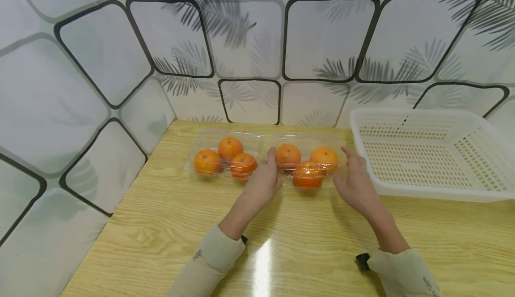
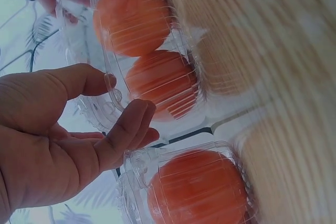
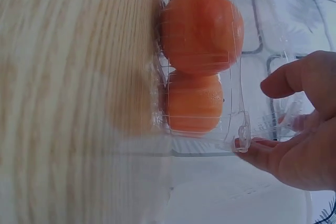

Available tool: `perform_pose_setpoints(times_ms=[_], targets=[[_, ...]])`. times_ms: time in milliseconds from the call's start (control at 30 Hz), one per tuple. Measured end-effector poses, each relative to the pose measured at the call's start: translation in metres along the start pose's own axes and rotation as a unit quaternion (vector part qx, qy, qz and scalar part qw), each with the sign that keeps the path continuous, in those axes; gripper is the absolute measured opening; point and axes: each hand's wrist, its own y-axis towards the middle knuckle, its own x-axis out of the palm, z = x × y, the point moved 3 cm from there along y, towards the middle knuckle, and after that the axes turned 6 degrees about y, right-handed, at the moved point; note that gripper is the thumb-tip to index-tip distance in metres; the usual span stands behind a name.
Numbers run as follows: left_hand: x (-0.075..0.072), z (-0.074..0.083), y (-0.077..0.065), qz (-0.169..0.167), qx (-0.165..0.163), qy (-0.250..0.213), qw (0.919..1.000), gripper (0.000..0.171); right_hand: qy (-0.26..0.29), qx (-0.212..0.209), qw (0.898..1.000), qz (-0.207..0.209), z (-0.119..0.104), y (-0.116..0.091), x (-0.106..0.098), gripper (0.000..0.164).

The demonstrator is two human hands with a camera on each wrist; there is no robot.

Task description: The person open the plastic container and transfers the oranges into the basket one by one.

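A clear plastic fruit container (image 1: 307, 138) with three oranges (image 1: 288, 156) stands on the table between both hands. At its left end, my left hand (image 1: 262, 178) has its thumb at the rim and its extended fingers along the end wall, as the left wrist view shows. My right hand (image 1: 356, 180) is at the opposite end. In the right wrist view its fingertips (image 3: 244, 146) meet the rim corner while the thumb stands apart. Another clear container (image 1: 225, 132), also with three oranges, sits just left of the left hand.
To the right stands a white perforated plastic basket (image 1: 434, 192), close beside the right hand. The wooden table (image 1: 161, 234) ends at a patterned wall (image 1: 249, 42) behind the containers and at a slanting edge on the left.
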Motion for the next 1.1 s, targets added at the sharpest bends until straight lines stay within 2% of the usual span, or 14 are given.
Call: perform_pose_setpoints(times_ms=[200,333,533,767,900,1100], targets=[[0.001,0.0,0.001,-0.006,-0.01,-0.02,0.9997,0.076,0.101,0.017,0.994,0.032,-0.001,0.002,-0.003,0.067],[0.001,-0.001,0.0,-0.007,-0.021,-0.037,0.9991,0.083,0.139,0.038,0.988,0.061,-0.001,0.003,-0.005,0.064],[0.002,-0.001,-0.001,-0.013,-0.036,-0.079,0.9962,0.097,0.186,0.07,0.977,0.082,-0.001,0.005,-0.006,0.065],[0.002,-0.002,-0.003,-0.007,-0.063,-0.118,0.991,0.105,0.287,0.097,0.943,0.14,0.0,0.015,-0.004,0.061],[0.003,-0.002,-0.003,-0.009,-0.081,-0.124,0.9889,0.107,0.308,0.102,0.933,0.156,0.001,0.02,-0.002,0.061],[0.002,-0.003,-0.005,-0.004,-0.091,-0.137,0.9864,0.11,0.309,0.108,0.93,0.169,0.0,0.025,-0.002,0.06]])
